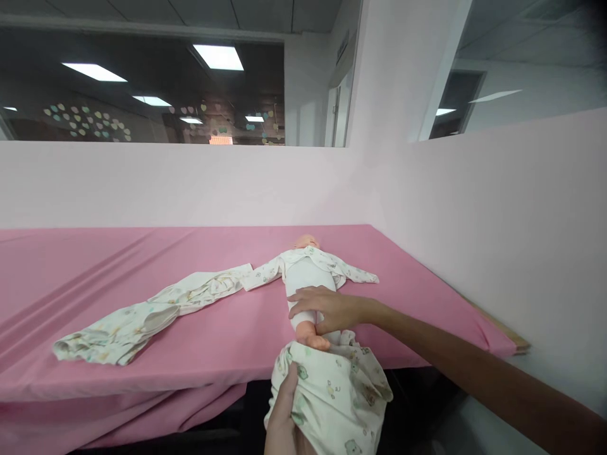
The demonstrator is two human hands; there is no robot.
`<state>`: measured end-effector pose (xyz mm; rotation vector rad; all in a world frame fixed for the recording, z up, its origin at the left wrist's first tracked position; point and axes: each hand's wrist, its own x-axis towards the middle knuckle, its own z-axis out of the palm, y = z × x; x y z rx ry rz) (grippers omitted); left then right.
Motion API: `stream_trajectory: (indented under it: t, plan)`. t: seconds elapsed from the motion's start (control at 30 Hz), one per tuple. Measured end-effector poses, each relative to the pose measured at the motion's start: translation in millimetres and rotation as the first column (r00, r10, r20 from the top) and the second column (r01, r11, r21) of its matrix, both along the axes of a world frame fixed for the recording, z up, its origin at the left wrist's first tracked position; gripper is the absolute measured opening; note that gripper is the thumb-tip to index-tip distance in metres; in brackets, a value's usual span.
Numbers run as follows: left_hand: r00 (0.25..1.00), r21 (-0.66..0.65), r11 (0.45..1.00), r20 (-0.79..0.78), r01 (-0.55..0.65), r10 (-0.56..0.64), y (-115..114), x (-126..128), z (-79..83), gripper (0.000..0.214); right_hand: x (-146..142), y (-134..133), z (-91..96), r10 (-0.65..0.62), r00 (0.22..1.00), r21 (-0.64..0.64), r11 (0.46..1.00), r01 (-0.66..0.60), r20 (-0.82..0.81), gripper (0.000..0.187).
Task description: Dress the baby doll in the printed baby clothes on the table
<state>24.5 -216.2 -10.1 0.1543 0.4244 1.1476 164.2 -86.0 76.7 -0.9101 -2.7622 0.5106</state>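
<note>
A baby doll (pixel 306 268) lies on its back on the pink-covered table (pixel 95 272), head toward the wall, wearing an open white printed top. My right hand (pixel 322 309) grips the doll's legs near the table's front edge. My left hand (pixel 284 411) holds a white printed garment (pixel 336 392), bunched around the doll's feet and hanging off the edge.
A second printed garment (pixel 147 316) lies stretched out on the table to the left of the doll. Pale partition walls (pixel 474 208) close the table at the back and right. The pink cloth drapes over the front edge.
</note>
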Motion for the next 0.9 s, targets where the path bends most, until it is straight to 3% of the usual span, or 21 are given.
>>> stream_trajectory:
  t: [0.13, 0.23, 0.3, 0.4, 0.47, 0.53, 0.7, 0.8, 0.9]
  plan:
    - [0.993, 0.008, 1.0, 0.118, 0.013, -0.014, 8.6, 4.9, 11.2, 0.038, 3.5, -5.5, -8.9, 0.09, 0.995, 0.043, 0.995, -0.092, 0.048, 0.041]
    - [0.99, -0.032, 0.999, 0.138, 0.024, -0.02, 14.3, 5.8, 14.7, 0.033, 7.9, -20.8, -3.3, 0.112, 0.993, -0.013, 0.994, -0.111, 0.049, 0.041]
    - [0.991, -0.034, 0.999, 0.131, 0.02, -0.015, 16.1, 5.8, 16.0, 0.033, 9.7, -37.0, 3.5, 0.041, 0.999, -0.098, 0.994, -0.043, -0.024, 0.04]
    - [0.993, -0.017, 1.0, 0.122, 0.009, -0.007, 17.8, 6.6, 17.8, 0.035, 6.6, -67.8, 6.3, -0.22, 0.969, -0.162, 0.966, 0.2, -0.114, 0.038]
    - [0.994, -0.027, 1.0, 0.11, 0.004, -0.001, 18.9, 7.7, 18.9, 0.036, 0.6, -88.2, -0.3, -0.301, 0.95, -0.059, 0.953, 0.297, -0.078, 0.036]
    - [0.995, -0.044, 0.999, 0.102, 0.005, 0.0, 19.9, 8.5, 20.0, 0.035, -6.7, -103.9, -12.2, -0.313, 0.95, 0.131, 0.941, 0.311, -0.007, 0.046]
    - [0.995, -0.011, 1.0, 0.096, 0.025, -0.024, 19.9, 8.7, 23.6, 0.028, -19.8, -112.0, -42.3, -0.339, 0.935, 0.514, 0.823, 0.243, 0.101, 0.033]
    - [0.998, -0.018, 1.0, 0.066, 0.015, -0.014, 19.3, 9.3, 26.0, 0.024, -23.7, -106.2, -53.9, -0.351, 0.919, 0.623, 0.764, 0.17, 0.18, 0.039]
    - [0.999, -0.038, 0.999, 0.032, 0.011, -0.01, 20.2, 9.9, 26.6, 0.018, -24.4, -102.8, -58.7, -0.405, 0.893, 0.64, 0.743, 0.195, 0.198, 0.044]
